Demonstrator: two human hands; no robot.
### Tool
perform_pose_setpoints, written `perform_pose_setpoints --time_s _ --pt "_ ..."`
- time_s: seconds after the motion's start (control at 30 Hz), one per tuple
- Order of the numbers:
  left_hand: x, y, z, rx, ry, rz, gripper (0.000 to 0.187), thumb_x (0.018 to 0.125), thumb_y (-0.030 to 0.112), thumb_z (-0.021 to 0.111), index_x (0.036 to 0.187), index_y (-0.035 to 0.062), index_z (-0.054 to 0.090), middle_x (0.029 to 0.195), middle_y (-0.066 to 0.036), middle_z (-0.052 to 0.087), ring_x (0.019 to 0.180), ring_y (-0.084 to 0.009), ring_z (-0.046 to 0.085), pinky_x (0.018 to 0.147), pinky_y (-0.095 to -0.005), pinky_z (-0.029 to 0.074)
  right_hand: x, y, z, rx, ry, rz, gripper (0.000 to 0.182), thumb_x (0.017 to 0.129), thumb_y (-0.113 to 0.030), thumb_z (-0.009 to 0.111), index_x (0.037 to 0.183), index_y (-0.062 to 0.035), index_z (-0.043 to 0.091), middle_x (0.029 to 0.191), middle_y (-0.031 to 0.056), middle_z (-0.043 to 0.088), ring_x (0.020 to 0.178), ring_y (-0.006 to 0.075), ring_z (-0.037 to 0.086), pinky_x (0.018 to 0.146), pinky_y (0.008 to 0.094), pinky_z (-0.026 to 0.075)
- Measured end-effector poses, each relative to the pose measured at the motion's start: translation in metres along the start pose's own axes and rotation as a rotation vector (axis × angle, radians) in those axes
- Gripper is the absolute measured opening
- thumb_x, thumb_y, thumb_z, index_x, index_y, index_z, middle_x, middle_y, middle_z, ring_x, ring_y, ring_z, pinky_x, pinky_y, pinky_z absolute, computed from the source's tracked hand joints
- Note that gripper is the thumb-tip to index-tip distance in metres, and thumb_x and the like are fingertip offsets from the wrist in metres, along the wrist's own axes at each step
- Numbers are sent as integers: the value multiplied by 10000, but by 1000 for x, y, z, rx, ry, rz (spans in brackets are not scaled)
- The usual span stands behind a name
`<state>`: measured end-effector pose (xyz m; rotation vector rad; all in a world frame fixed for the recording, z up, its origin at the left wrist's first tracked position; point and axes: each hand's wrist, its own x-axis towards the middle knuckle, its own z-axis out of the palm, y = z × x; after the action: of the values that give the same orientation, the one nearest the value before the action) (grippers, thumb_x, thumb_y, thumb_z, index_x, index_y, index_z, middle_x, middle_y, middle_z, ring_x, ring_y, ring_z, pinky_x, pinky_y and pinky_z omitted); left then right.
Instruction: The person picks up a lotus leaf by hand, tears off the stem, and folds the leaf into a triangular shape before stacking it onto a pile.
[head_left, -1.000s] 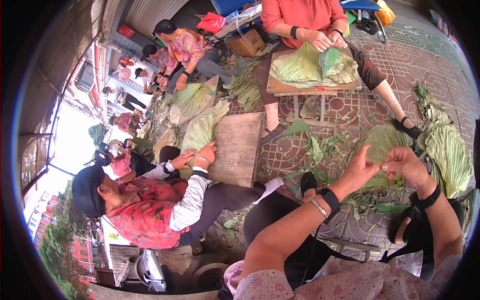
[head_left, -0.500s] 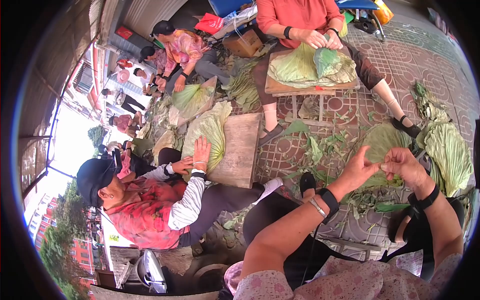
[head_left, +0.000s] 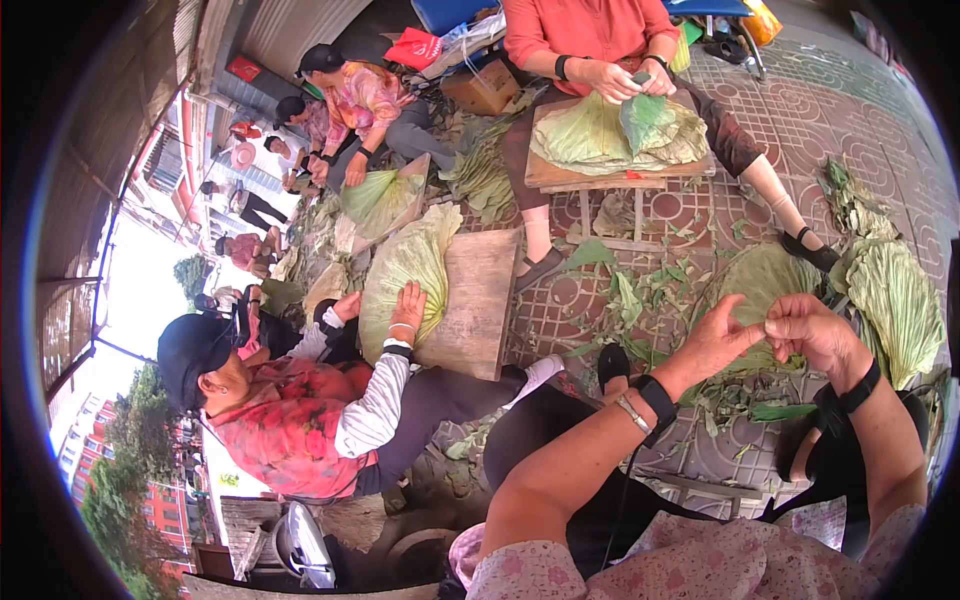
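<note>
My left hand (head_left: 718,335) and my right hand (head_left: 810,328) are raised in front of me, fingertips nearly touching. On the left hand, thumb and forefinger stand apart, and I see nothing between them. The right thumb and fingertips are pinched together; whatever they hold, if anything, is too small to make out. Below and behind both hands, a large round dried leaf (head_left: 758,278) lies low over the patterned floor. Beside my right hand is a bundle of folded pale-green leaves (head_left: 895,305).
At left, a co-worker in a red patterned top (head_left: 290,430) has a big leaf (head_left: 405,280) on a wooden board (head_left: 480,295). Opposite, a person in a coral shirt works over stacked leaves (head_left: 575,135) on a small table. Leaf scraps (head_left: 625,300) litter the tiled floor (head_left: 720,210).
My hands stay almost in the same place, fingertips close together. The co-worker at left has lifted one hand off the big leaf. The whole view has shifted slightly.
</note>
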<state>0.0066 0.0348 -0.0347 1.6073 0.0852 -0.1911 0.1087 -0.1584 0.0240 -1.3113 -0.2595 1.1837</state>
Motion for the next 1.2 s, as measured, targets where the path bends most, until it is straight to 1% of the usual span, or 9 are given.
perform_pose_setpoints --time_s 0.17,0.27,0.37,0.47,0.67,0.93,1.03,1.2 --pt "1 -4 1 -35 -6 -15 772 942 409 666 1437 -47 289 939 -104 647 805 -131 613 652 -281 514 2 2 -3 47 -16 28 186 834 -162 776 849 -31 644 707 33 629 592 136 615 569 257 522" --pt "-3 4 1 -44 -33 -26 768 945 421 655 1441 -40 292 965 -118 650 825 -154 632 666 -293 524 2 2 -4 59 -33 25 188 837 -166 774 852 -29 647 711 34 631 591 138 616 571 256 522" --pt "-6 8 3 -159 -63 -73 768 948 442 642 1443 -33 297 1009 -138 649 847 -184 650 676 -306 533 1 1 -3 69 -52 12 194 838 -175 774 852 -28 648 717 35 634 589 137 617 570 254 521" --pt "-6 8 5 -179 -66 -85 778 947 456 637 1450 -29 294 1029 -148 641 856 -197 654 683 -309 538 1 3 -5 92 -61 5 200 841 -186 773 851 -28 650 724 36 637 586 136 616 567 253 519" --pt "-4 3 7 -280 -113 -108 815 939 489 634 1455 -38 286 1018 -149 635 858 -201 651 682 -303 542 4 10 -10 163 -103 -3 210 848 -206 766 849 -31 649 724 39 638 585 136 616 564 253 520" --pt "-6 11 7 -274 -148 -115 839 933 516 628 1445 -58 292 1023 -158 635 852 -202 654 675 -294 543 5 13 -12 243 -160 11 227 848 -224 765 844 -34 642 715 34 627 589 143 621 567 254 520" --pt "-8 14 6 -276 -149 -127 820 936 509 628 1440 -52 306 1026 -157 636 849 -202 656 675 -297 542 3 10 -11 266 -186 36 207 859 -203 756 851 -29 646 735 41 649 604 140 636 574 255 536" --pt "-4 -2 5 -257 -93 -107 770 941 487 632 1429 -28 333 1035 -152 637 846 -200 657 684 -302 544 2 8 -8 158 -51 -6 180 865 -170 752 875 -14 664 757 70 697 603 134 662 586 255 566"
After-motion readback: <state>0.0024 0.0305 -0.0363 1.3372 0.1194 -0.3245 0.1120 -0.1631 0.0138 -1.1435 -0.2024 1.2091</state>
